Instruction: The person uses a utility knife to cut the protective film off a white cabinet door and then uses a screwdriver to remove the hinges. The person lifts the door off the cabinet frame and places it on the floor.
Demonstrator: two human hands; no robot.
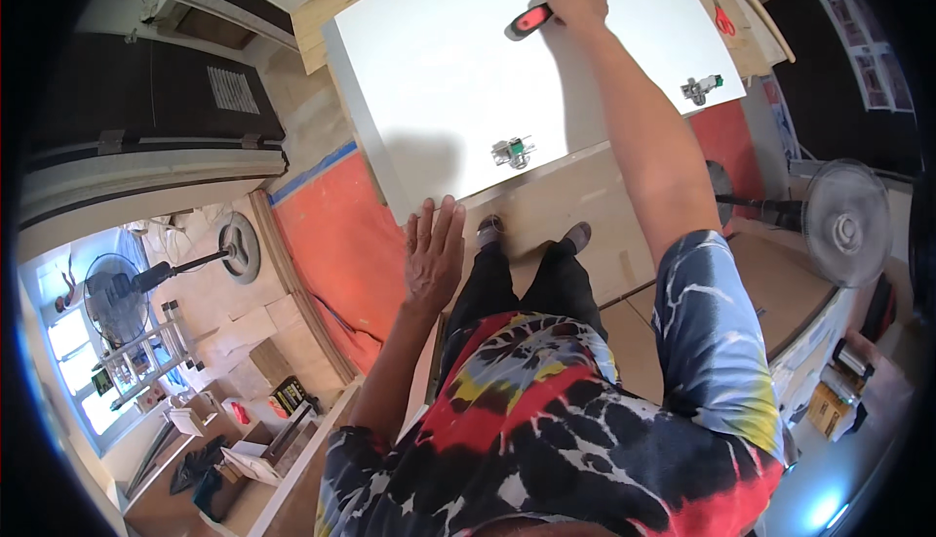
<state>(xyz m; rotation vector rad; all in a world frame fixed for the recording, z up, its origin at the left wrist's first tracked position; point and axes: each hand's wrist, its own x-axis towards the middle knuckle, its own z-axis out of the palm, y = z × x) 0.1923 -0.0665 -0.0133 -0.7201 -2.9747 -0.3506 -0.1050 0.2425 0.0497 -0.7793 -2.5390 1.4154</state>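
A large white panel lies before me, with two metal concealed hinges on it near its front edge: one hinge left of the middle and the other hinge at the right. My right hand reaches over the far part of the panel. It is closed around a file-like tool with a red and black handle and a long narrow grey metal blade; the exact kind is not clear. At the panel's front left corner is my left hand, fingers stretched out and fairly close together, holding nothing, fingertips at the edge.
Red scissors and a mallet lie beyond the panel's right side on a wooden surface. A fan stands at right, another fan at left. Orange sheeting covers the floor at left; cardboard is at right.
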